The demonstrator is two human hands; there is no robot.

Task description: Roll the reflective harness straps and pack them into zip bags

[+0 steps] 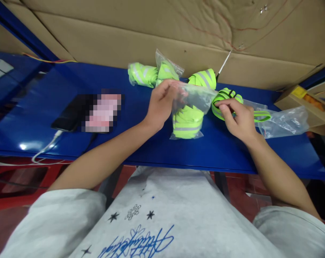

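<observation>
My left hand [164, 104] grips the upper part of a clear plastic bag [196, 96]. Inside the bag, at its lower end, sits a rolled neon-yellow reflective strap [188, 123] with a grey stripe. To the right, my right hand [239, 116] has its thumb and fingers closed on a loosely coiled reflective strap [227, 96] with a black piece on it; a loop of it sticks out to the right of the hand. Behind the left hand stand a bagged strap roll [143, 74], another bagged roll [166, 70] and a strap roll [204, 79].
An empty-looking clear bag [286, 122] lies at the right, near a cardboard box [304, 104]. At the left are a black phone [71, 113] with a white cable [48, 147] and a device with a blurred screen [103, 113]. Cardboard [125, 32] lines the back of the blue table [151, 150].
</observation>
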